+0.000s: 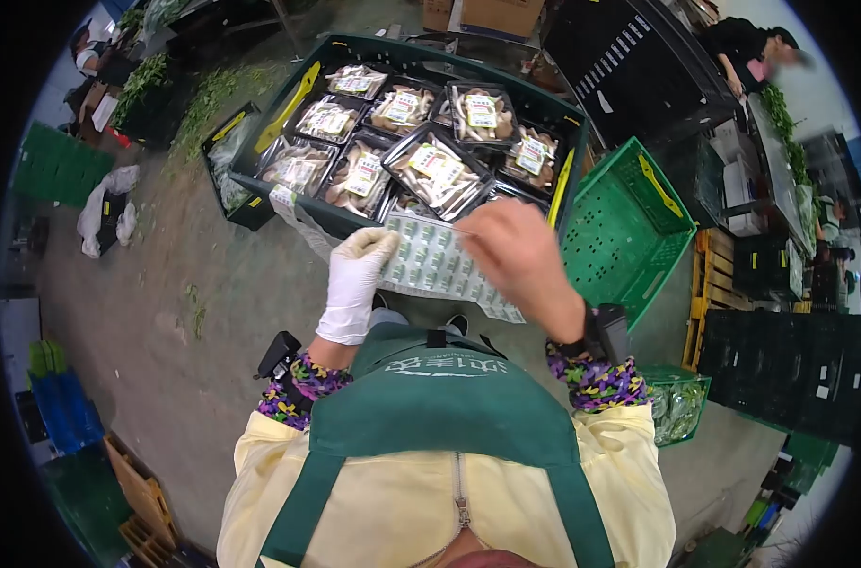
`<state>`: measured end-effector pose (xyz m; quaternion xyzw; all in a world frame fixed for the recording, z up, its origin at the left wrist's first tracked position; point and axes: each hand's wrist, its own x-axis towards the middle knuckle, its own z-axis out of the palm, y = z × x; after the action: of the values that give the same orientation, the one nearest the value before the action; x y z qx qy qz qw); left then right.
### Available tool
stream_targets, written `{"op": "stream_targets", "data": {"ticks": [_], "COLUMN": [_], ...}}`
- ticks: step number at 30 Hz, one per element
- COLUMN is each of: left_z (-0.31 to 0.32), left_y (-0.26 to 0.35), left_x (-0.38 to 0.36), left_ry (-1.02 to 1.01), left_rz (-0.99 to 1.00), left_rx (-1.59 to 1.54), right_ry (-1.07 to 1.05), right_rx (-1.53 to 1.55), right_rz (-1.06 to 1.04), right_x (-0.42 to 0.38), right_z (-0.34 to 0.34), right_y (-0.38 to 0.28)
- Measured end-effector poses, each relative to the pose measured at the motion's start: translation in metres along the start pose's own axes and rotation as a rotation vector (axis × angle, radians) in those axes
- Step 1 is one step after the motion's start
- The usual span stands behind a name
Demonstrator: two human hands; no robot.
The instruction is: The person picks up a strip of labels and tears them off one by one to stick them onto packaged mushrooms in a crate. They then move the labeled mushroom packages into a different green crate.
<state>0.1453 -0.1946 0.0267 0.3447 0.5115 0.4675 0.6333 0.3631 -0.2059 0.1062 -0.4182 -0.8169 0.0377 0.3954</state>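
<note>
My left hand [357, 284], in a white glove, pinches the upper left edge of a sheet of small green-and-white stickers [430, 257]. The sheet hangs in front of a dark green crate [331, 220]. My right hand [518, 254] is bare and slightly blurred, its fingers curled together at the sheet's upper right; what they pinch is hidden. Inside the crate lie several black trays of mushrooms wrapped in clear film, each with a label. One mushroom tray [437, 173] rests tilted on others, closest to my hands.
A green crate [629, 227] stands to the right, and a smaller crate with plastic-wrapped contents [232, 170] to the left. Stacked black crates [781, 355] and a wooden pallet [719, 270] are farther right. Another person [747, 52] works at the upper right. Scattered leaves lie on the floor.
</note>
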Motion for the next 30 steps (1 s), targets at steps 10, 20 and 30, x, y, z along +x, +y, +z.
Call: {"op": "stream_targets", "data": {"ticks": [10, 20, 30], "left_z": [-0.051, -0.08, -0.065], "left_y": [0.042, 0.066, 0.066], "left_x": [0.038, 0.071, 0.068], "left_ry": [-0.283, -0.389, -0.335], "left_rz": [-0.06, -0.092, 0.005], "left_rx": [-0.065, -0.004, 0.041], "right_ry": [-0.087, -0.044, 0.191], "right_rx": [-0.116, -0.308, -0.235], "right_rz": [0.059, 0.099, 0.252], "right_x": [0.052, 0.084, 0.079], "right_z": [0.093, 0.128, 0.11], "right_y": [-0.024, -0.038, -0.018]}}
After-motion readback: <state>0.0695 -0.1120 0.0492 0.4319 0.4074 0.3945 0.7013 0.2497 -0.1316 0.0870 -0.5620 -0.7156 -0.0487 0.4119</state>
